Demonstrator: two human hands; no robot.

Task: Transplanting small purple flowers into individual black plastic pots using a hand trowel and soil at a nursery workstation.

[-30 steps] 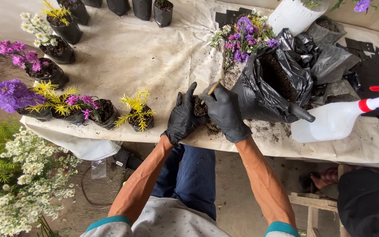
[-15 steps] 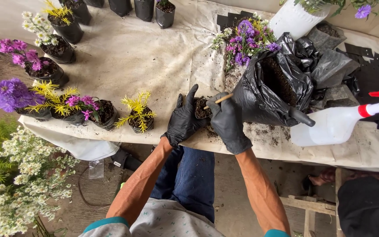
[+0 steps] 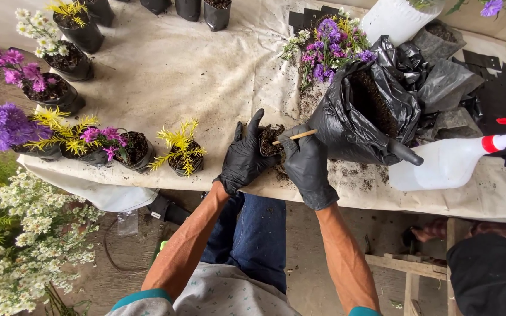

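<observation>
Soil-filled small pot (image 3: 269,140), soft-walled and best cupped low at its sides, sits at the bench edge, left hand (image 3: 245,157) fingers wrapping it, right hand (image 3: 307,162) at three o'clock pinching a stick (image 3: 295,137).

Wooden stick (image 3: 294,137) in right hand (image 3: 307,164): a second ago it stood steep, top pointing to 1 o'clock; now lies near flat, free end toward 3 o'clock, tip on the soil of the small black pot (image 3: 269,140). Right hand slid slightly toward 3 o'clock, uncovering more soil. Left hand (image 3: 243,159) thumb stands a bit straighter at 12 o'clock.
</observation>
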